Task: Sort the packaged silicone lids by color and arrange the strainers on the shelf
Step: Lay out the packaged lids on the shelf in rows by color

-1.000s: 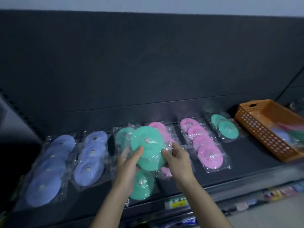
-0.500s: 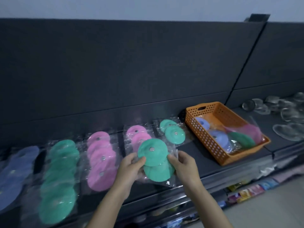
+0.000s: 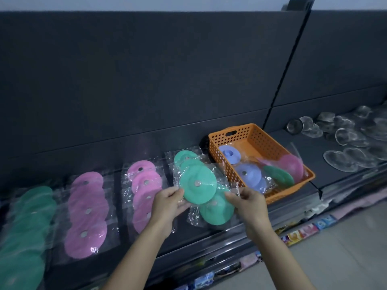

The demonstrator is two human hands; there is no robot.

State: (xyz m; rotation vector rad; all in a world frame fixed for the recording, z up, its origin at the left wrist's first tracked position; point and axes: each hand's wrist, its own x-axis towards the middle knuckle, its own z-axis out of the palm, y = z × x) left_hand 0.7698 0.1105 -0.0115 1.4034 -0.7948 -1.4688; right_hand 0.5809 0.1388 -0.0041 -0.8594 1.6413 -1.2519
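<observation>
Sorting step: left hand [image 3: 167,203] and right hand [image 3: 249,203] pinch a green lid pack [image 3: 199,185]; next, lay it on the green row [image 3: 186,158] beside the basket [image 3: 247,135].

Orange perforated basket [image 3: 245,132]; colourful packets [image 3: 300,233] lower down

The green lid row [image 3: 27,216] at eight o'clock is cut off by the edge; the strainers [image 3: 343,136] at three o'clock are blurred.
</observation>
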